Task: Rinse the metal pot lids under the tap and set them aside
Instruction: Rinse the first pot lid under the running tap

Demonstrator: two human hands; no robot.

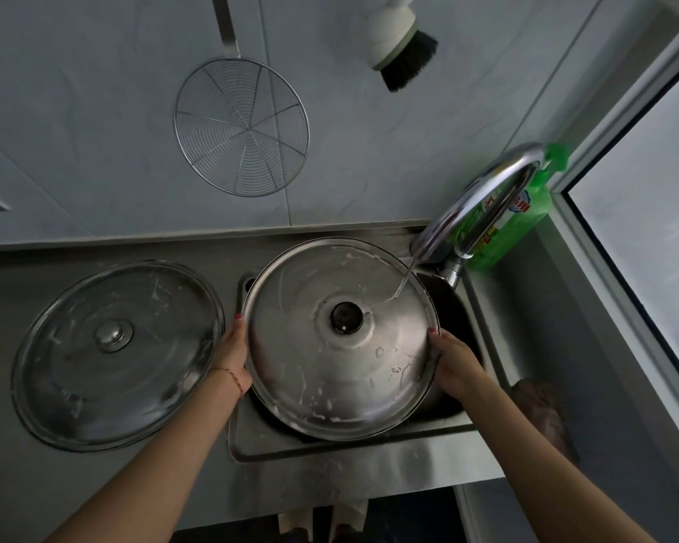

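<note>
Lid (342,339) gripped at opposite rims by left hand (234,356), right hand (453,360); overhangs sink (330,448).

Only readable bit: the label on the green dish soap bottle (526,213), up past the right hand (453,360) and behind the tap (483,201). Looks like the character 用 in red on a pale patch. Rest of the label too blurry, partly blocked.

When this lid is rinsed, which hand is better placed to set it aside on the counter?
Probably the left hand. It grips the lid on the side nearest the counter, where the other lid lies. The right hand is on the tap side.
</note>
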